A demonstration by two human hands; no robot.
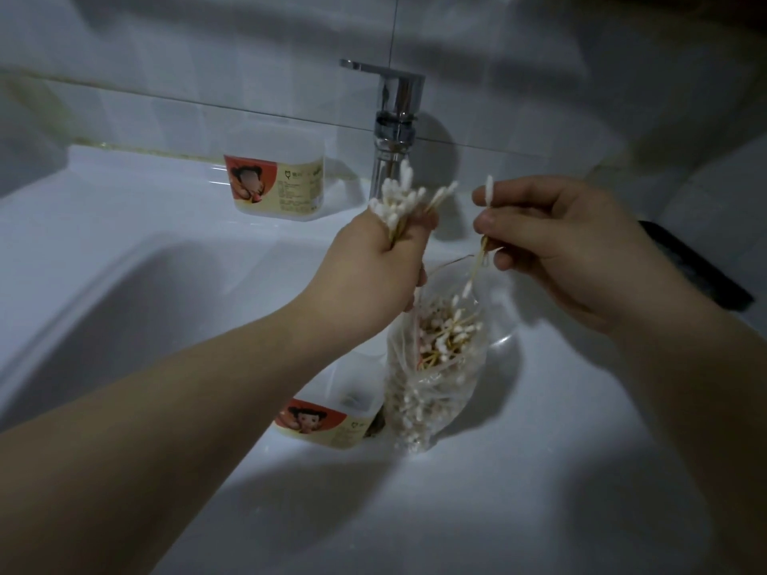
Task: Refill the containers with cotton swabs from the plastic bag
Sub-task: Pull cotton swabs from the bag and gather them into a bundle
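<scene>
1. Gripping a bunch of cotton swabs [400, 201] in a clenched fist, the left hand [373, 267] sits mid-frame, with the white tips fanning toward 12 o'clock.
2. The right hand [560, 251], at 3 o'clock of the left and just apart, pinches a few loose swabs [489, 190]. One tip points up and another dangles over the bag's mouth.
3. A clear plastic bag [431, 392] stands at 6 o'clock of the hands, and a loose heap of swabs fills it. Its top touches the left hand's lower fingers; whether they hold it is unclear.
4. The near container [328, 421], at 8 o'clock of the bag, is partly hidden by the left forearm. Its contents are hard to make out.
5. The far container [276, 188] stands on the white bench [539, 450] at 11 o'clock of the left hand, beside the faucet [398, 101]. Its contents are unclear in the dim light.
6. A dark object [697, 267] at 3 o'clock cannot be identified.
</scene>
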